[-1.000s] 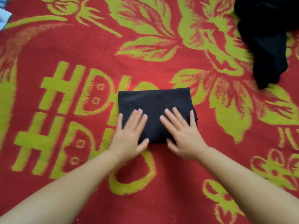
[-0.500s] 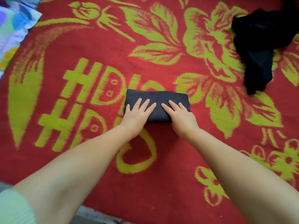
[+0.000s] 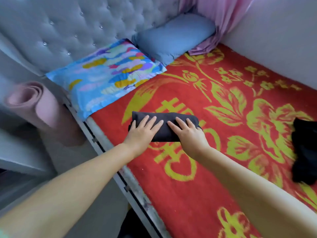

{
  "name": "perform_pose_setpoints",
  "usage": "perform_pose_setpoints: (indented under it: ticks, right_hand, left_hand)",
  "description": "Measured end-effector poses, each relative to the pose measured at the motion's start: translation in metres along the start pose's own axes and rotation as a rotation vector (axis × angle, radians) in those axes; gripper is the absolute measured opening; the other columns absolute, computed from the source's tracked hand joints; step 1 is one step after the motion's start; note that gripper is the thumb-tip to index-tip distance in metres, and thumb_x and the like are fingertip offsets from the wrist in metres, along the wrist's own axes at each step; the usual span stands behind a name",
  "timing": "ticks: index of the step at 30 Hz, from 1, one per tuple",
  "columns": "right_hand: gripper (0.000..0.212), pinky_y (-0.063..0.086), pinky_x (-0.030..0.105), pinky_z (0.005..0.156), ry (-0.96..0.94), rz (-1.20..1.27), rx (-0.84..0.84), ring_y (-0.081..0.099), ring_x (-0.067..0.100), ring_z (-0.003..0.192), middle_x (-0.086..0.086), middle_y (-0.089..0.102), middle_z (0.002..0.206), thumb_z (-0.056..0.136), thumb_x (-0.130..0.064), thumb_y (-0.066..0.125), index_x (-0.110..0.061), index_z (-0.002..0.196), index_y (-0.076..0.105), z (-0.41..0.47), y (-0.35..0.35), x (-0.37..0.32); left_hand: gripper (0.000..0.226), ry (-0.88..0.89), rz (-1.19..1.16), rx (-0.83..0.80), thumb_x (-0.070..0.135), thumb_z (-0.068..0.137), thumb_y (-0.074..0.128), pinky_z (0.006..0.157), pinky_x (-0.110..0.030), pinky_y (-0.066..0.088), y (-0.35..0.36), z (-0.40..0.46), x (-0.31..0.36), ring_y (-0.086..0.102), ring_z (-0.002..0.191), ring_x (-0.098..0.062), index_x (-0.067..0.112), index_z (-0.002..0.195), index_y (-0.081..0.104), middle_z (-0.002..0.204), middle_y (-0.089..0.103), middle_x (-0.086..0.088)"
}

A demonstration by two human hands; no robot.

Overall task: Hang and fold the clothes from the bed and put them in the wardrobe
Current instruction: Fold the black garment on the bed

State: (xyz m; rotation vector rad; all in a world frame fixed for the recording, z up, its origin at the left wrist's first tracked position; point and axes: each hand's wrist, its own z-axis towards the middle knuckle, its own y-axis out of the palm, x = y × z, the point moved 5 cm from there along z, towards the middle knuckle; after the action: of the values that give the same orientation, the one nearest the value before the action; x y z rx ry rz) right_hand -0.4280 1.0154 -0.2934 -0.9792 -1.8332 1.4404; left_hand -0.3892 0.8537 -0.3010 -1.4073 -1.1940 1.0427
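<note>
Since the earlier frame, the garment [image 3: 164, 125] is folded narrower. Both hands, left [image 3: 141, 133] and right [image 3: 187, 133], press flat on it, fingers straight. Its long axis runs left-right under both.

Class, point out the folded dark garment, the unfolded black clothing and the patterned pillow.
folded dark garment [image 3: 165, 130], head view, bare cloth between the hands.
unfolded black clothing [image 3: 304, 152], head view, middle of heap.
patterned pillow [image 3: 109, 76], head view, centre of cover.

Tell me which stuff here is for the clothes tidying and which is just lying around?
For the job: folded dark garment, left hand and right hand resting on it, black clothes pile.

Just lying about: patterned pillow, blue pillow, rolled pink mat, red blanket.
</note>
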Motion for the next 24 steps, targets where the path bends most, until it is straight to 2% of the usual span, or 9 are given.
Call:
perform_pose_setpoints:
  ticks: [5,10,18,24]
  right_hand:
    - [0.081,0.038,0.046,0.104,-0.254,-0.078,0.128,0.013,0.033,0.146,-0.001,0.006,0.16,0.093,-0.008,0.047,-0.038,0.151,-0.001,-0.003,-0.062,-0.124]
    - [0.084,0.035,0.047,0.107,-0.517,-0.145,0.161,0.01,0.033,0.146,-0.001,0.001,0.161,0.092,-0.009,0.05,-0.037,0.151,-0.003,-0.02,-0.098,-0.274]
    - [0.09,0.03,0.051,0.109,-0.848,-0.235,0.091,0.006,0.036,0.146,0.001,-0.003,0.161,0.09,-0.004,0.052,-0.035,0.152,-0.006,-0.089,-0.073,-0.554]
    - [0.091,0.029,0.052,0.111,-0.974,-0.279,-0.012,0.004,0.035,0.147,0.001,-0.003,0.161,0.091,-0.002,0.052,-0.035,0.152,-0.006,-0.144,-0.039,-0.715]
  left_hand:
    - [0.092,-0.237,0.033,0.066,-0.007,0.088,0.045,0.116,-0.052,0.017,-0.041,-0.115,-0.085,-0.003,0.148,-0.023,0.03,0.151,-0.01,0.161,-0.004,0.001]
    - [0.087,-0.527,0.012,0.115,-0.002,0.089,0.044,0.115,-0.051,0.018,-0.049,-0.254,-0.166,0.001,0.148,-0.021,0.032,0.152,-0.005,0.161,-0.001,0.003]
    - [0.095,-0.875,-0.076,-0.001,-0.007,0.087,0.05,0.115,-0.051,0.019,0.013,-0.514,-0.276,-0.001,0.148,-0.024,0.03,0.151,-0.01,0.161,-0.004,0.001]
    - [0.088,-0.985,-0.208,-0.119,-0.009,0.088,0.042,0.114,-0.051,0.021,0.046,-0.666,-0.325,0.002,0.148,-0.025,0.028,0.152,-0.005,0.161,-0.001,-0.001]
